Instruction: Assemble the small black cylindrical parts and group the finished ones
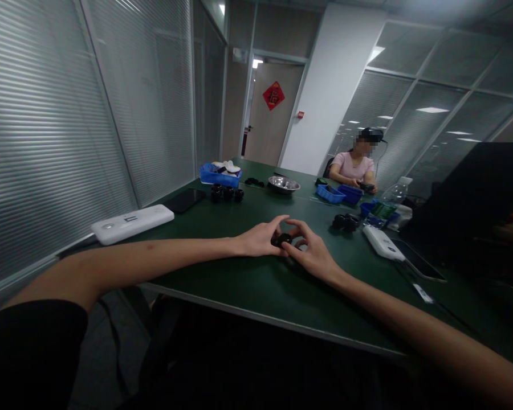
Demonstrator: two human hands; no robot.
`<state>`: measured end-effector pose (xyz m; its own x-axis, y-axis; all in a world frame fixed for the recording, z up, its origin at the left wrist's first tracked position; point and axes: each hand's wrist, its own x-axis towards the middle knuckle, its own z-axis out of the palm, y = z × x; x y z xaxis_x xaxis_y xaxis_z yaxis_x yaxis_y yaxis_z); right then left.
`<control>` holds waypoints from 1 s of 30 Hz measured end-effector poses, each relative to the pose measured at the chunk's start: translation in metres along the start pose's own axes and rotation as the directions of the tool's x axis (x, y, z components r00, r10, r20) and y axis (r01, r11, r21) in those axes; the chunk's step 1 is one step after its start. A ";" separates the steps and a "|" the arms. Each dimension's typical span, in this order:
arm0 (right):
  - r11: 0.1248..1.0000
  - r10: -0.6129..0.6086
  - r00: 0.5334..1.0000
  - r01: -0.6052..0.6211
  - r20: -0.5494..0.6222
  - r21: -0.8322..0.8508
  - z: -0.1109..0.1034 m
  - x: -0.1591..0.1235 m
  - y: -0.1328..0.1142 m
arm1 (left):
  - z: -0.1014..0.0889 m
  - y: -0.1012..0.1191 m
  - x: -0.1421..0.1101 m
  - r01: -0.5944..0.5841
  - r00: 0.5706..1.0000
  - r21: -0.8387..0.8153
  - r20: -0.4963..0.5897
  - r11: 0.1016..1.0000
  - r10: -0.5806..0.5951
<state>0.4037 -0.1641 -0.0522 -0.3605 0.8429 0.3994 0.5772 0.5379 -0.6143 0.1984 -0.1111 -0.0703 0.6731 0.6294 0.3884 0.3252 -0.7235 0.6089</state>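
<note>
In the head view, the small black part [283, 240] is on the near side of the metal bowl [284, 185], between the two hands. Its longer side seems to run from one hand towards the other, though blur leaves this uncertain. Neither hand is clearly nearer: the left hand [256, 239] has curled fingers closed on its left end, while the right hand [315, 254] pinches the right end, thumb on the near side, other fingers loosely arched.
</note>
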 end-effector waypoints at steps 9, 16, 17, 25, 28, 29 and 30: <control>0.986 -0.139 0.990 0.140 0.012 -0.087 -0.002 -0.001 0.002 | -0.005 -0.001 0.001 0.075 0.994 -0.165 0.089 0.983 -0.061; 0.973 -0.205 0.978 0.208 0.032 -0.101 -0.002 -0.001 -0.002 | -0.004 0.000 0.002 0.081 0.996 -0.132 0.055 0.988 -0.074; 0.976 -0.193 0.981 0.195 0.022 -0.098 -0.002 -0.001 -0.002 | -0.004 0.000 0.002 0.075 0.997 -0.136 0.044 0.988 -0.070; 0.973 -0.196 0.980 0.198 0.028 -0.119 -0.002 -0.001 -0.003 | -0.004 -0.002 0.002 0.049 0.996 -0.244 0.084 0.969 -0.029; 0.976 -0.188 0.982 0.188 0.007 -0.115 -0.002 -0.002 -0.003 | -0.004 -0.001 0.001 0.058 0.995 -0.269 0.095 0.961 -0.033; 0.978 -0.176 0.984 0.175 -0.007 -0.114 -0.002 -0.002 -0.003 | -0.004 0.000 0.001 0.058 0.995 -0.273 0.097 0.960 -0.033; 0.979 -0.169 0.985 0.167 -0.012 -0.114 -0.002 -0.002 -0.003 | -0.005 0.000 0.001 0.057 0.995 -0.272 0.098 0.961 -0.031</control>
<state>0.4043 -0.1671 -0.0499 -0.4442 0.7395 0.5057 0.5885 0.6665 -0.4576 0.1960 -0.1092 -0.0667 0.7247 0.6206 0.2995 0.1698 -0.5821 0.7952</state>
